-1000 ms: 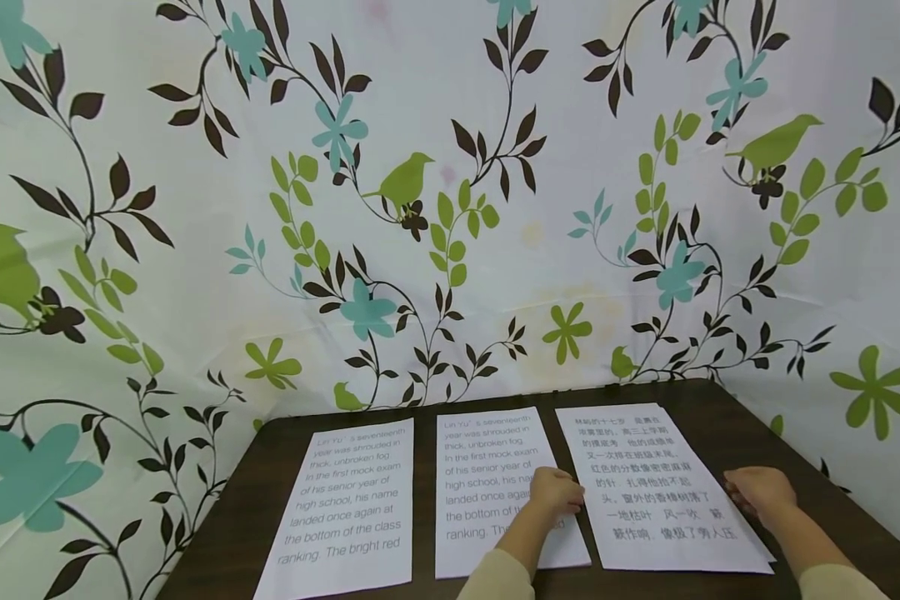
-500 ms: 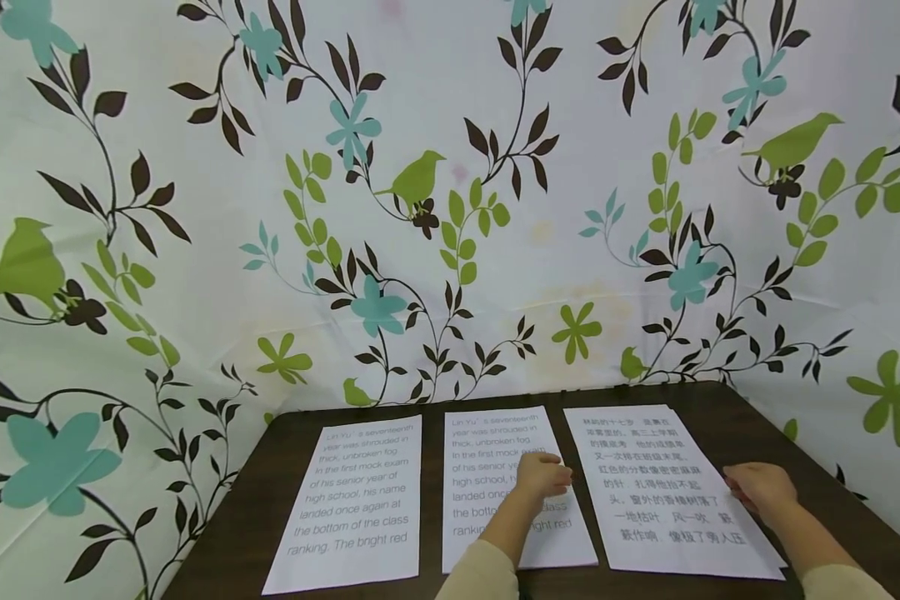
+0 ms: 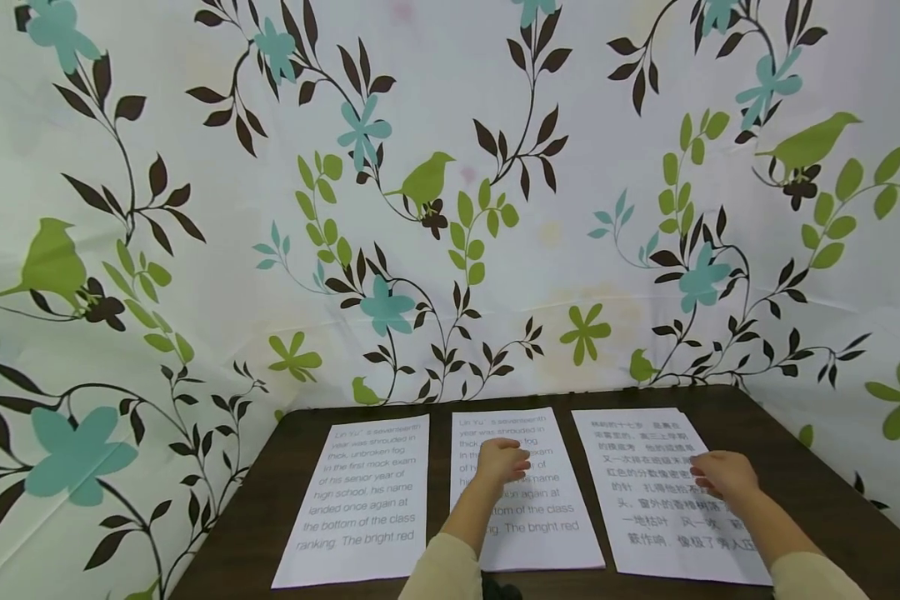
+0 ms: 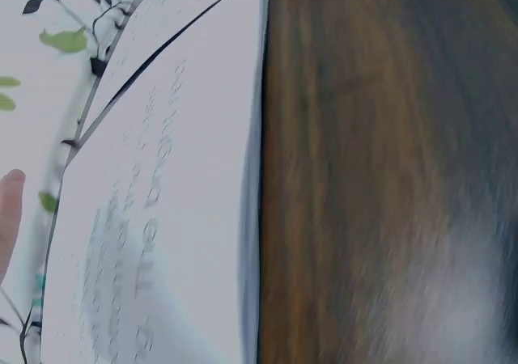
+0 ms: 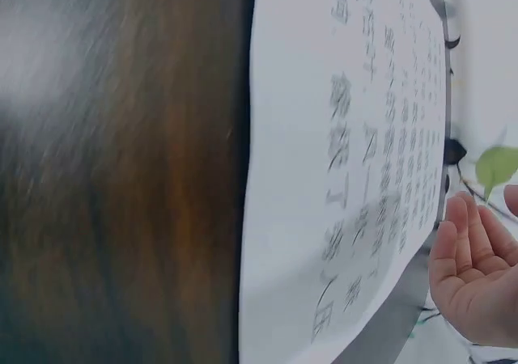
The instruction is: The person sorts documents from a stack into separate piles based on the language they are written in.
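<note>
My left hand (image 3: 501, 463) hovers over the middle stack of white paper (image 3: 540, 546), printed with English text, and covers several words. Its fingers are loosely bent with nothing in them; one finger (image 4: 10, 222) shows at the edge of the left wrist view. Over the right edge of the right-hand stack of paper (image 3: 648, 500), printed with Chinese characters, is my right hand (image 3: 726, 477). In the right wrist view its fingers (image 5: 477, 234) curve softly around an unfilled palm. A third sheet (image 3: 360, 492) with English text lies at the left, away from both hands.
All the papers lie side by side on a dark wood-grain table (image 3: 225, 550). Behind it hangs a white cloth (image 3: 510, 317) patterned with leaves, birds and flowers, meeting the table's far edge.
My left hand has moved left and up from the middle stack's right edge. The right hand has moved left from the right stack's side edge to over its text. The head view has shifted slightly.
</note>
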A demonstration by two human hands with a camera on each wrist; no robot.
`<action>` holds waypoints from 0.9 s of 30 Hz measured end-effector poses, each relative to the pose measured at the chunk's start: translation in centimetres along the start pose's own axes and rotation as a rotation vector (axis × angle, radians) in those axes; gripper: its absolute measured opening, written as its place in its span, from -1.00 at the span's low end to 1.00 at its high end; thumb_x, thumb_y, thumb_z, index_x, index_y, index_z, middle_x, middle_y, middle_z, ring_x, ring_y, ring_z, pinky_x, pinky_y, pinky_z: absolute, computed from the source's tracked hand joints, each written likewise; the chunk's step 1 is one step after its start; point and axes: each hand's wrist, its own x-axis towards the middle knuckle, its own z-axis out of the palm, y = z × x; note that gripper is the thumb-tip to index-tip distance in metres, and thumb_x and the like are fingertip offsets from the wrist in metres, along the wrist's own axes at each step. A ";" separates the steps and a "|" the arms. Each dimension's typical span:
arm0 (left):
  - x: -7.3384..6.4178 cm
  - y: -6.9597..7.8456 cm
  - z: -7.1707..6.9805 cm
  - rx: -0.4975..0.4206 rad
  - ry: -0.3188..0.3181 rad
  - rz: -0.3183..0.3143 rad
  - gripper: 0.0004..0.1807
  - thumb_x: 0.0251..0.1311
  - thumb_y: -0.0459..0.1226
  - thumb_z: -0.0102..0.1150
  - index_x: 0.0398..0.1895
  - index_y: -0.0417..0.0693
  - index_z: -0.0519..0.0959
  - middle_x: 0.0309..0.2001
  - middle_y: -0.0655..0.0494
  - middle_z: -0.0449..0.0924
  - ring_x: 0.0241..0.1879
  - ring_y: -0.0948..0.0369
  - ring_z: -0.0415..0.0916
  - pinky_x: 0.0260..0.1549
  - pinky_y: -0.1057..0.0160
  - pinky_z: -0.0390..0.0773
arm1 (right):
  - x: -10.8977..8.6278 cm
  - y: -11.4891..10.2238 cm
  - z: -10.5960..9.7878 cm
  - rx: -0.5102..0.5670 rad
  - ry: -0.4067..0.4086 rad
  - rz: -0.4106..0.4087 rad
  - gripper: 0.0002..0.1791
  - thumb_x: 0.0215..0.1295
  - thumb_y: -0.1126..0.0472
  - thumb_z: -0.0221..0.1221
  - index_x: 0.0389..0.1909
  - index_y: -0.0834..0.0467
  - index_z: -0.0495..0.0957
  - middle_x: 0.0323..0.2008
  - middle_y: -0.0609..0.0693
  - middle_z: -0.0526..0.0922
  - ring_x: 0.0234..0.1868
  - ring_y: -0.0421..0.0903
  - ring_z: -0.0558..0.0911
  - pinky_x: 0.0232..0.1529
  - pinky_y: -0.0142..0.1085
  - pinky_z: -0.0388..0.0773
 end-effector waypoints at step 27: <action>0.2 -0.6 -7.9 0.073 0.178 0.043 -0.56 -0.06 -0.42 0.10 -0.09 -0.53 0.34 -0.25 -0.25 0.46 -0.28 -0.07 0.48 -0.29 0.07 0.47 | -5.9 -10.7 6.5 0.090 -0.237 -0.095 -0.57 0.12 0.22 -0.01 -0.12 0.52 0.34 -0.39 0.19 0.52 -0.42 -0.01 0.52 -0.44 -0.27 0.45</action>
